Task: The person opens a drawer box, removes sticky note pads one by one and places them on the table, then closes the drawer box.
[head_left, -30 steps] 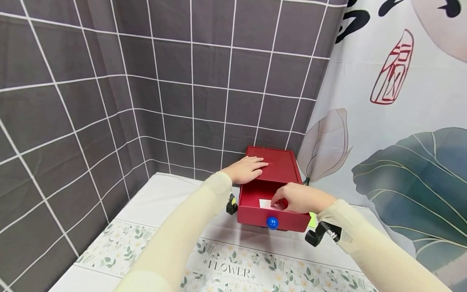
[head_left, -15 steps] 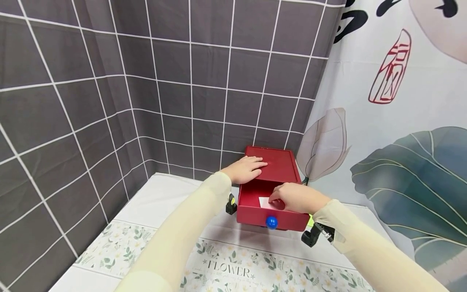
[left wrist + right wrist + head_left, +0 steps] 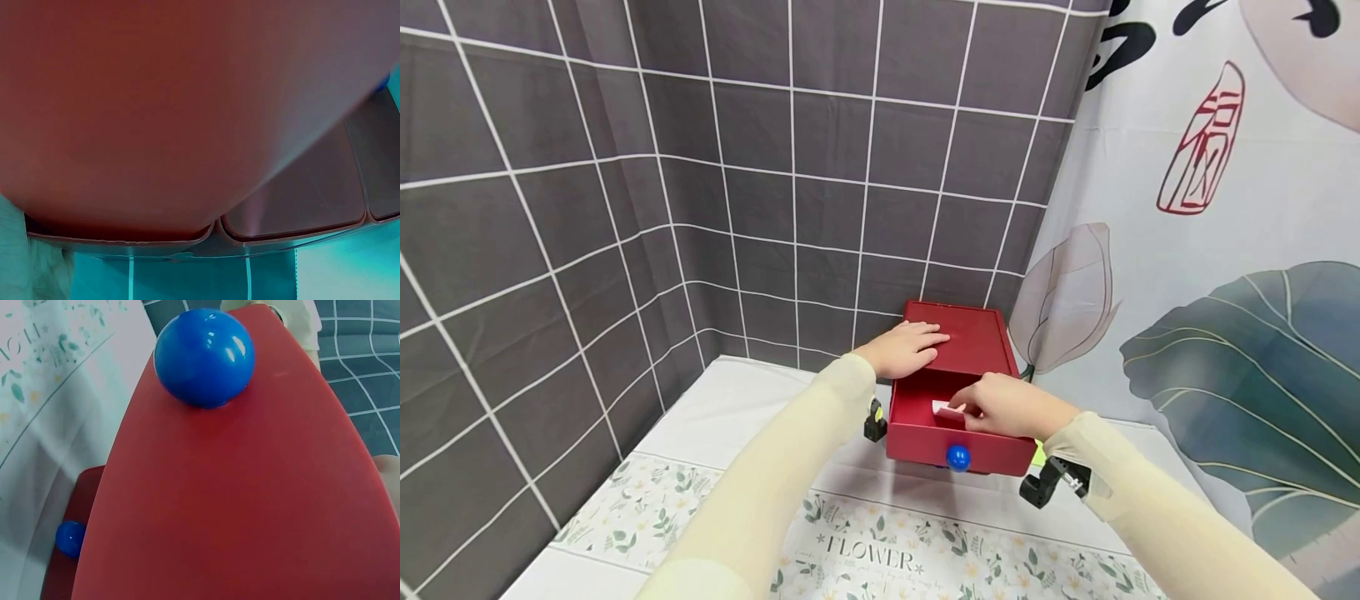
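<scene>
A red drawer cabinet (image 3: 977, 333) stands against the back wall, its upper drawer (image 3: 925, 444) pulled out. My left hand (image 3: 904, 348) rests on the cabinet's top, fingers spread. Inside the drawer my right hand (image 3: 1011, 406) pinches a small white and pink piece of paper (image 3: 947, 408), which is tilted up. Part of the paper is hidden behind the fingers and the drawer front. A blue round knob (image 3: 205, 357) sits on that front, close up in the right wrist view. Reddish surface (image 3: 137, 125) fills most of the left wrist view, with neither the hand nor the paper recognizable.
Lower down, a second blue knob (image 3: 70, 538) shows on another red drawer. Something yellow-green (image 3: 1040, 452) lies behind the right wrist. White cloth with a floral strip (image 3: 880, 542) covers the table. Grey checked cloth (image 3: 835, 167) hangs behind and to the left.
The paper lay flatter in the drawer before; now its near edge is raised in my right fingers. My left hand has stayed on the cabinet top.
</scene>
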Demonstrator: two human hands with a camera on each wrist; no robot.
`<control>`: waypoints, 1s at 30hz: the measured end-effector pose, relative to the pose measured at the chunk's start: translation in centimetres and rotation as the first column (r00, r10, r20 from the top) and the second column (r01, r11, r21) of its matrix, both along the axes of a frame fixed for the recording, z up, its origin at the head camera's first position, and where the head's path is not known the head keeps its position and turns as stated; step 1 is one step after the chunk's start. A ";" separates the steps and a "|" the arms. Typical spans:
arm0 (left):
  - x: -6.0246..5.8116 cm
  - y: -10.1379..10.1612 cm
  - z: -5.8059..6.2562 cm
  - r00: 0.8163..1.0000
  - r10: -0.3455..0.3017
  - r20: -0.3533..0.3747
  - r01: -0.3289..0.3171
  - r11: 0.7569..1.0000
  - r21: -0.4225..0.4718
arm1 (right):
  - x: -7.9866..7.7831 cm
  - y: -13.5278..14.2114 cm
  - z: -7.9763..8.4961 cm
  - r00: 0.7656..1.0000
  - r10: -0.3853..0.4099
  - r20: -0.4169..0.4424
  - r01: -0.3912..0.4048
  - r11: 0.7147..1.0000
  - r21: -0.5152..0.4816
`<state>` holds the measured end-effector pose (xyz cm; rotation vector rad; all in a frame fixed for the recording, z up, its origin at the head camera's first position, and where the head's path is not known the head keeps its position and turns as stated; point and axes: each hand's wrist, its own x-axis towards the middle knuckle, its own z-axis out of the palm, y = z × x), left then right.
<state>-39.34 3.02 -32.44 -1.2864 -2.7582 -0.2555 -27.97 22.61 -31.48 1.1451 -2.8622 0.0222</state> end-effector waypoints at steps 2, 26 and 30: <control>0.0 0.0 0.0 1.000 -0.002 0.000 0.002 1.000 0.001 | -0.1 0.0 0.0 1.000 0.013 -0.022 -0.013 1.000 -0.006; 0.0 -0.1 0.1 1.000 -0.006 -0.011 0.006 1.000 0.004 | -0.3 1.7 2.0 0.962 -0.001 -0.275 -0.010 0.999 -0.039; 0.0 -0.1 0.1 1.000 -0.003 -0.003 0.003 1.000 0.003 | -0.2 2.1 2.4 0.952 -0.011 -0.307 -0.007 0.998 -0.057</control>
